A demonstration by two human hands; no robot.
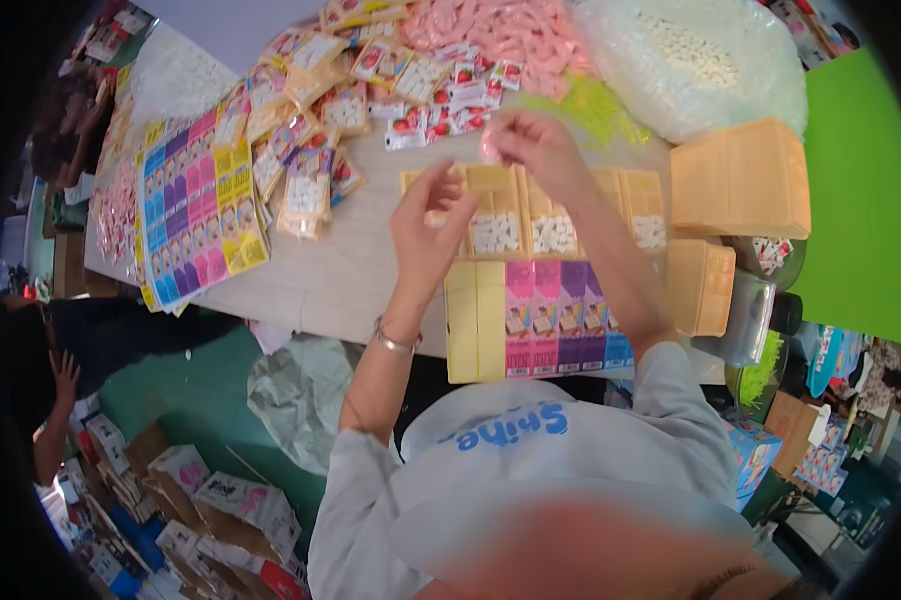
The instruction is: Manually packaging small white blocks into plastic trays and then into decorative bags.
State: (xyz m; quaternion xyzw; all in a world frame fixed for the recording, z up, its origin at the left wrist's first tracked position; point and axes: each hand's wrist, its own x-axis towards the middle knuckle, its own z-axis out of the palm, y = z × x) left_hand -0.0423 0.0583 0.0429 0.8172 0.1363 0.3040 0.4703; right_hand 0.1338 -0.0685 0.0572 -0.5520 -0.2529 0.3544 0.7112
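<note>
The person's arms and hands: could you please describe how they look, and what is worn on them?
The left hand and the right hand wear no gloves. A shiny, silver-coloured band circles the left wrist; none shows on the right wrist. The pale grey sleeves are loose and end around the elbows.

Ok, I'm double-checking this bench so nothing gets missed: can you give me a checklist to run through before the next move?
1. Right hand has a pink piece in its grip: ok.
2. Left hand off the tray row: cannot tell; it overlaps the left end.
3. White pieces in the near compartments that show: ok.
4. All compartments in plain sight: not ok; hands and right forearm hide some.
5. Stacked spare trays at the right: ok.
</note>
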